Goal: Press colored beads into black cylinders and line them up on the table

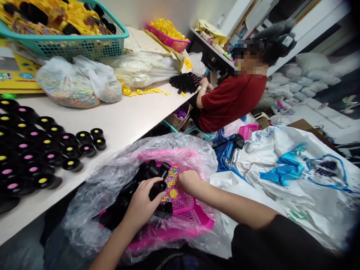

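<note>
My left hand has its thumb and fingers around a small black plastic cylinder. It is over a pink basket lined about with clear plastic film. Black cylinders are heaped in the basket's left half. Small multicoloured beads lie beside them, with a round yellow disc on top. Over the basket's right side, my right hand is curled closed by the beads. Its fingertips are turned away, so anything in them is hidden.
On the white table stand rows of black cylinders with yellow or pink tops. Behind them are bead-filled bags and a teal basket of yellow parts. A person in red works farther along. White sacks lie at right.
</note>
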Action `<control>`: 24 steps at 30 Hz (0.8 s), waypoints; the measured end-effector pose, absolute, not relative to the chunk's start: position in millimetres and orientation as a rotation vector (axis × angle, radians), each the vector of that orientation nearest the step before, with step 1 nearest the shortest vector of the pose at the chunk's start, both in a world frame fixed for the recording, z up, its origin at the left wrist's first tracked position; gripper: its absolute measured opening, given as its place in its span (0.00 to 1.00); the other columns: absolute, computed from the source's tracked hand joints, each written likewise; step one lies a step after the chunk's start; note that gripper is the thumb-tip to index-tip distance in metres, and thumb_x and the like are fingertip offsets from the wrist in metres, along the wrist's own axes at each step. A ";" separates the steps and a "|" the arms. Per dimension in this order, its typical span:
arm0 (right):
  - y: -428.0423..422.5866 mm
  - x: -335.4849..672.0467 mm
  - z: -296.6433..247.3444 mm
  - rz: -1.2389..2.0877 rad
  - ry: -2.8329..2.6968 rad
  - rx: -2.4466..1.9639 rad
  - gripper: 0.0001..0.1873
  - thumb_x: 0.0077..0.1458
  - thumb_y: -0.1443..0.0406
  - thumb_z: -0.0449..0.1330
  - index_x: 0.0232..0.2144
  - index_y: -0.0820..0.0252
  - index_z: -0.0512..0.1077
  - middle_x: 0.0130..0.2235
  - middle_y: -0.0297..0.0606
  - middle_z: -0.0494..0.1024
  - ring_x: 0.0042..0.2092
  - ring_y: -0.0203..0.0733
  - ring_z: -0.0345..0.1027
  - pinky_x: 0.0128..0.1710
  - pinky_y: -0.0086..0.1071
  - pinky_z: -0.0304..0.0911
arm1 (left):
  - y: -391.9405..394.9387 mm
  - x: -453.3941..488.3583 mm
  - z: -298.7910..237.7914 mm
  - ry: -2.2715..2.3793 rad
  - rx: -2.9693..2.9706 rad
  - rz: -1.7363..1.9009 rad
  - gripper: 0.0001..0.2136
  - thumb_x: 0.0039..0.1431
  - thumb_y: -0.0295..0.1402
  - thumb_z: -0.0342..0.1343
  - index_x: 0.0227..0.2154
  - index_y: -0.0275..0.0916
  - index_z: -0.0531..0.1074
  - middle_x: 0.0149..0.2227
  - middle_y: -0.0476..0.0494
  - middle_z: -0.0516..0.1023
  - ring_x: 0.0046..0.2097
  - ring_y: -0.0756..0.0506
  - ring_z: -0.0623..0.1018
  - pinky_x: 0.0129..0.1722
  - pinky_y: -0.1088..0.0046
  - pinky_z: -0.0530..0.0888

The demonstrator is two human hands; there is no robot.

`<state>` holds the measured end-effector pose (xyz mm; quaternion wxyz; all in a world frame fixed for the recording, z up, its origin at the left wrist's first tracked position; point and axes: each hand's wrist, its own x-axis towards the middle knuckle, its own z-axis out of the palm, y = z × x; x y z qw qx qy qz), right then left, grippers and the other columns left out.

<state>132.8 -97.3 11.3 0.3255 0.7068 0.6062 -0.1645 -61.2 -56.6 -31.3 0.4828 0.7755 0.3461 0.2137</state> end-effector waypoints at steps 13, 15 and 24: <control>-72.8 107.5 60.1 -1.344 2.029 2.176 0.10 0.55 0.61 0.59 0.31 0.63 0.70 0.27 0.33 0.74 0.27 0.31 0.67 0.27 0.24 0.60 | -64.9 -102.4 -16.8 0.898 1.396 0.842 0.19 0.63 0.40 0.43 0.54 0.41 0.61 0.52 0.37 0.67 0.52 0.39 0.70 0.52 0.56 0.69; -62.0 93.4 76.4 -1.725 2.214 2.176 0.12 0.55 0.58 0.59 0.30 0.63 0.69 0.27 0.32 0.71 0.26 0.30 0.63 0.26 0.25 0.59 | -66.3 -105.0 -11.4 0.923 1.462 0.888 0.18 0.63 0.40 0.42 0.52 0.41 0.61 0.52 0.37 0.66 0.54 0.38 0.68 0.55 0.54 0.64; -43.1 62.3 88.5 -1.285 2.823 1.682 0.02 0.55 0.67 0.60 0.31 0.61 0.72 0.33 0.35 0.70 0.37 0.35 0.64 0.40 0.31 0.61 | -63.6 -113.6 -1.8 0.893 1.768 0.935 0.14 0.64 0.33 0.41 0.52 0.42 0.57 0.49 0.39 0.64 0.53 0.43 0.66 0.53 0.64 0.66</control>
